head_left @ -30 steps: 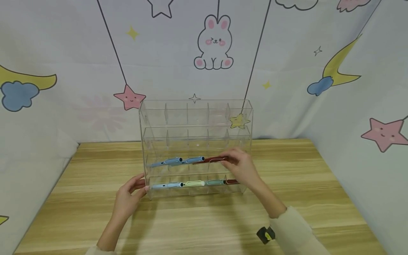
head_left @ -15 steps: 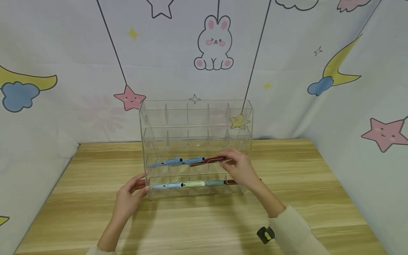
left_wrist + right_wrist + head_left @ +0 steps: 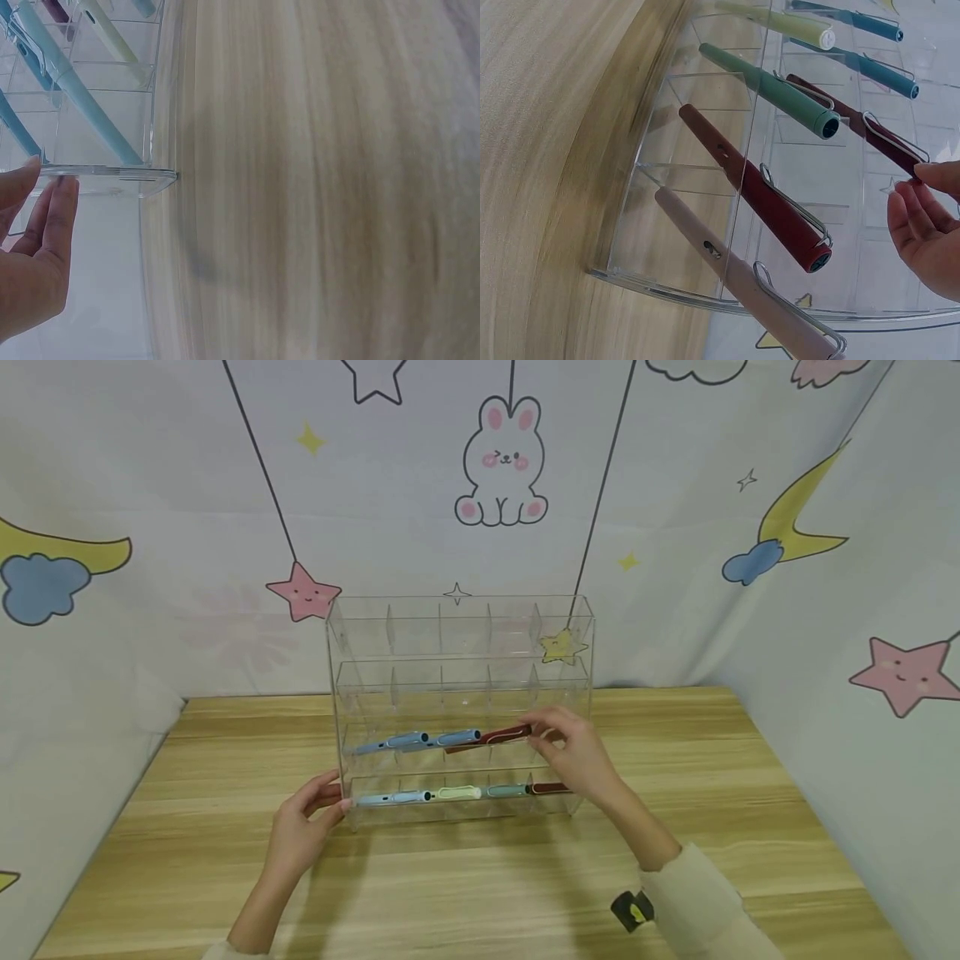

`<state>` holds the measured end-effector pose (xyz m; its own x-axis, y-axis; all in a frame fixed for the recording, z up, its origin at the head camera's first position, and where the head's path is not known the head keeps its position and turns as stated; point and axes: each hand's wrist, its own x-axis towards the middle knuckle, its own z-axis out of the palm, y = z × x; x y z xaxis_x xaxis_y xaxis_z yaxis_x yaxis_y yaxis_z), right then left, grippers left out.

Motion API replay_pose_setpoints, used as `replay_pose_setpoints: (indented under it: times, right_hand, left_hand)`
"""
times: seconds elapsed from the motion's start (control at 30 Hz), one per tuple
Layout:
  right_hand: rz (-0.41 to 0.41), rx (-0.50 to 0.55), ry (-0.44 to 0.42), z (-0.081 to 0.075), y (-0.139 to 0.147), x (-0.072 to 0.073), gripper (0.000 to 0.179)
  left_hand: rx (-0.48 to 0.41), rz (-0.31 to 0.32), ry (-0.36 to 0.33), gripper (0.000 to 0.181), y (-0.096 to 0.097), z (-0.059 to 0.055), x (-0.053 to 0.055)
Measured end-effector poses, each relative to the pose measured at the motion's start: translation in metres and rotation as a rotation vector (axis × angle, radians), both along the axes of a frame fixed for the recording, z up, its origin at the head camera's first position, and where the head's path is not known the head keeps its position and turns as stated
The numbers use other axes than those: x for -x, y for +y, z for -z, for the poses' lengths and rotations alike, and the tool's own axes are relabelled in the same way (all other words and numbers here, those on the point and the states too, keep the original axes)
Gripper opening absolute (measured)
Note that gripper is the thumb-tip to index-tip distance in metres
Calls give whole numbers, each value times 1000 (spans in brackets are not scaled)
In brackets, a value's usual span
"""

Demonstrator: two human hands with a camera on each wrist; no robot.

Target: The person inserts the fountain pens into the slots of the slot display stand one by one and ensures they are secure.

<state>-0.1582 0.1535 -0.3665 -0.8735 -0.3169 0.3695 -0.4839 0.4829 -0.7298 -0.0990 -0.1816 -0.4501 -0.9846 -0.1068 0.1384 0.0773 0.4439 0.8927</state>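
Observation:
A clear acrylic pen rack (image 3: 465,670) stands upright on the table. My left hand (image 3: 300,827) grips its left side wall, thumb in front and fingers behind, as the left wrist view shows. My right hand (image 3: 573,752) pinches the clip end of a dark red pen (image 3: 881,141), which lies tilted in the second row from the bottom. Left of it in that row are two blue pens (image 3: 453,739). The lowest row holds a light blue pen (image 3: 393,797), a pale yellow pen (image 3: 795,26), a green pen (image 3: 795,97), another dark red pen (image 3: 769,206) and a pinkish pen (image 3: 750,292).
The rack's upper two rows hold no pens. A wood-grain table (image 3: 465,893) extends around the rack. Patterned white cloth (image 3: 405,468) hangs behind and at both sides. A small black and yellow object (image 3: 632,910) is beside the right sleeve.
My right hand has shifted slightly right, out toward the end of the dark red pen, so more of its cap shows. My left hand has stayed on the rack.

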Motion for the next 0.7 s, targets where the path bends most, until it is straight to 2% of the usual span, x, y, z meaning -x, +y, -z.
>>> replay_pose_setpoints:
  times: [0.7]
  right_hand:
    - [-8,-18,39,4,-1,1,21]
  left_hand:
    - [17,-8,13,42,0,0,0]
